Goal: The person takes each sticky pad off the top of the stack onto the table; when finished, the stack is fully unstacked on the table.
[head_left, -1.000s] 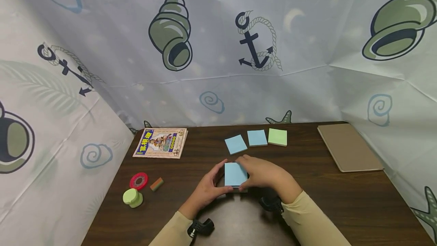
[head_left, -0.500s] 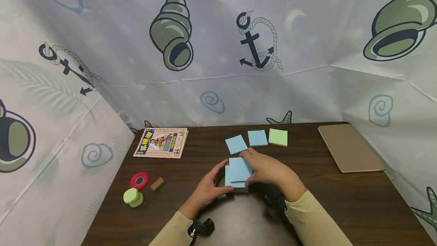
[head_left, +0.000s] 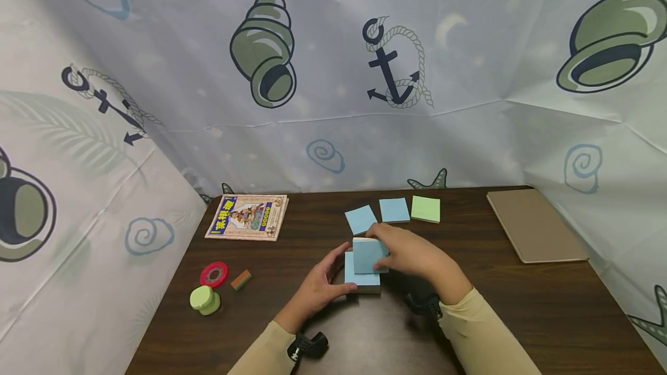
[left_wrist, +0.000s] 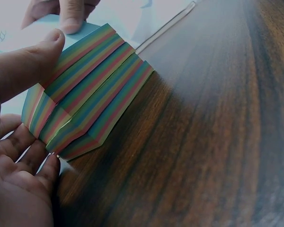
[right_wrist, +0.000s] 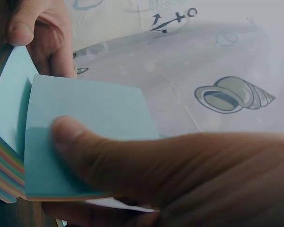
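A stack of sticky note pads (head_left: 355, 280) stands on the table before me, blue on top. In the left wrist view the stack (left_wrist: 92, 90) shows rainbow-striped sides, its layers slightly offset. My left hand (head_left: 322, 286) holds the stack from the left, thumb along the near edge and fingers on the far side. My right hand (head_left: 414, 256) pinches one blue sticky note pad (head_left: 367, 255), tilted up over the stack. The right wrist view shows my thumb flat on this pad's blue face (right_wrist: 94, 104), with fingers beneath, partly hidden.
Behind the hands lie two blue pads (head_left: 360, 220) (head_left: 394, 210) and a green pad (head_left: 425, 209). A booklet (head_left: 247, 217) lies back left. Further forward are a red ring (head_left: 213, 275), a striped block (head_left: 241, 280) and a lime-green capped object (head_left: 205, 300). A tan flat board (head_left: 537, 225) lies right.
My right hand has lifted the top blue pad off the stack, shifting it right and slightly back, then tilting it up. My left hand stays on the stack.
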Demonstrator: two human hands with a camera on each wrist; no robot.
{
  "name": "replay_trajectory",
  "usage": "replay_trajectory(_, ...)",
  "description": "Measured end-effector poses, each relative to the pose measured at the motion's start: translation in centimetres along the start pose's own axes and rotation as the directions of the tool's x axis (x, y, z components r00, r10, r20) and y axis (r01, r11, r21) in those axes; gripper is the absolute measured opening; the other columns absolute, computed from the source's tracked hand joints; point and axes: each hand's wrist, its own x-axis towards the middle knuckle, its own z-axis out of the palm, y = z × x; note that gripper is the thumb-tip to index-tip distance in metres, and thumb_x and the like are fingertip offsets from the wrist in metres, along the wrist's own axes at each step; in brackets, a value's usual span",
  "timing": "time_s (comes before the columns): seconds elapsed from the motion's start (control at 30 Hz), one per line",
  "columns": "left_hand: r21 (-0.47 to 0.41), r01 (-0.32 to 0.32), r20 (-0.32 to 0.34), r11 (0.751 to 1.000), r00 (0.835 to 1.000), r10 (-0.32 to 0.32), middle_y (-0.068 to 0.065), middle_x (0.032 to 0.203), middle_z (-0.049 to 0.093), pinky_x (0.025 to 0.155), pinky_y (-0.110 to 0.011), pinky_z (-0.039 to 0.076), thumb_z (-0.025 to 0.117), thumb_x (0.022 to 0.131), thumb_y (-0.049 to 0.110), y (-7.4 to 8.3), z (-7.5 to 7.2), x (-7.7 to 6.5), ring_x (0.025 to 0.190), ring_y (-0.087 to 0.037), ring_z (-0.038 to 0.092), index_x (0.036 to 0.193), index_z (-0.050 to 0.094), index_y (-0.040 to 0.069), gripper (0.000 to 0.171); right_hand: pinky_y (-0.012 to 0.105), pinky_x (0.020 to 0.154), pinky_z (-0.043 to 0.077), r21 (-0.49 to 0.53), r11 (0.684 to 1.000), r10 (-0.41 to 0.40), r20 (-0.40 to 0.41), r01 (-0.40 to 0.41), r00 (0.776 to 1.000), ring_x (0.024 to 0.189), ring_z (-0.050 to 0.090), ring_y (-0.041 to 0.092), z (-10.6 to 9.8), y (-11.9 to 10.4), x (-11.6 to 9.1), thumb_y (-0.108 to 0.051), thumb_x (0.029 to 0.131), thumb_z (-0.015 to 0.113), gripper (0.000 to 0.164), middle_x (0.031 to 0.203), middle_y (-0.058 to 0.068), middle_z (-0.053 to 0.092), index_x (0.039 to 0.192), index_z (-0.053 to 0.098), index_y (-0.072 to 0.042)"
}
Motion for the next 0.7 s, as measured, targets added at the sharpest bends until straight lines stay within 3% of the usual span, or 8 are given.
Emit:
replay_trajectory(0.13, 0.004, -0.001, 0.002, 1.000, 1.000, 0.001, -0.003, 0.172, 0.046, 0.134, -0.048, 0.027, 0.089, 0.093, 0.017, 0.0, 0.0, 0.0, 0.164, -0.023, 0.037, 0.171, 0.035, 0.020, 0.095, 0.032, 0.078, 0.054, 0.029, 0.999, -0.024, -0.020, 0.025, 1.000, 0.091, 0.061, 0.011, -0.6, 0.3, -0.2, -0.024, 0.097, 0.085, 0.030, 0.108, -0.007, 0.069, 0.115, 0.061, -0.021)
replay_trajectory(0.27, -0.014, -0.023, 0.014, 1.000, 1.000, 0.023, -0.008, 0.172, 0.046, 0.134, -0.050, 0.026, 0.088, 0.093, 0.014, -0.1, 0.0, 0.1, 0.165, -0.027, 0.035, 0.172, 0.031, 0.012, 0.097, 0.032, 0.077, 0.054, 0.035, 0.999, -0.016, -0.080, 0.019, 0.997, 0.088, 0.061, 0.011, -1.2, 1.1, -0.6, -0.024, 0.101, 0.080, 0.023, 0.109, -0.004, 0.072, 0.114, 0.061, -0.021)
replay_trajectory(0.53, -0.015, -0.040, 0.023, 0.999, 0.999, 0.041, -0.011, 0.172, 0.046, 0.133, -0.049, 0.026, 0.088, 0.093, 0.012, -0.2, 0.1, 0.0, 0.164, -0.026, 0.036, 0.172, 0.029, 0.008, 0.099, 0.034, 0.067, 0.048, 0.014, 0.997, 0.077, -0.232, -0.076, 0.970, 0.067, 0.055, 0.011, -3.5, 3.7, -1.7, -0.021, 0.105, 0.075, 0.039, 0.096, 0.000, 0.071, 0.140, 0.058, -0.018)
replay_trajectory(0.6, -0.013, -0.042, 0.024, 0.999, 0.999, 0.042, -0.011, 0.172, 0.046, 0.134, -0.048, 0.026, 0.088, 0.093, 0.012, -0.1, 0.1, 0.0, 0.165, -0.026, 0.036, 0.172, 0.029, 0.007, 0.099, 0.035, 0.067, 0.049, -0.009, 0.995, 0.089, -0.261, -0.094, 0.961, 0.067, 0.055, 0.012, -4.0, 4.5, -2.0, -0.019, 0.106, 0.072, 0.042, 0.097, 0.002, 0.071, 0.146, 0.057, -0.020)
replay_trajectory(0.7, -0.012, -0.041, 0.020, 0.999, 0.999, 0.041, -0.012, 0.171, 0.047, 0.134, -0.045, 0.026, 0.088, 0.093, 0.012, -0.1, 0.1, 0.1, 0.164, -0.026, 0.036, 0.172, 0.029, 0.007, 0.099, 0.038, 0.073, 0.052, -0.043, 0.993, 0.089, -0.303, -0.107, 0.949, 0.079, 0.061, 0.014, -4.7, 5.6, -2.6, -0.015, 0.107, 0.071, 0.038, 0.111, 0.004, 0.074, 0.144, 0.066, -0.023)
